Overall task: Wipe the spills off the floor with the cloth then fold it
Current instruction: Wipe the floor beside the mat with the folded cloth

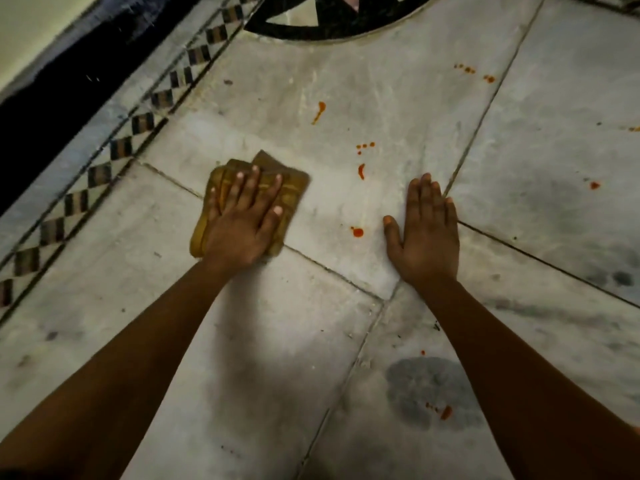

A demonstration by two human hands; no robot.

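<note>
A: Start at the hands. What is each one doing?

B: The left hand [242, 223] lies flat with fingers spread, pressing down on the cloth [294, 188] left of the frame's centre; it pins the cloth to the floor rather than curling round it. The right hand [424, 233] is open too, palm down on bare stone just right of centre, holding nothing. I'd judge it a brace.

A: And the cloth itself?

B: Mustard-brown, soft, bunched into a few uneven layers with one corner poking out toward the top. It sits over a joint between slabs.

A: How much wiping is done?

B: Little that I can vouch for. Red-orange spills are plain to see: a blot [357, 232] between the two hands, a streak [361, 171] above it, a cluster of dots [364, 146], a longer drip [319, 111] higher up, specks at upper right [475, 72], one at far right [594, 185], and a smear [446, 412] low in the frame. The cloth touches none of them.

A: So folding is far off?

B: In my judgement, yes; nearly all the wiping is left.

A: The floor?

B: The floor [346, 84] is pale, smooth slabs with grey smudges and dark joints, plus a checkered border [121, 148] running diagonally at left.
</note>
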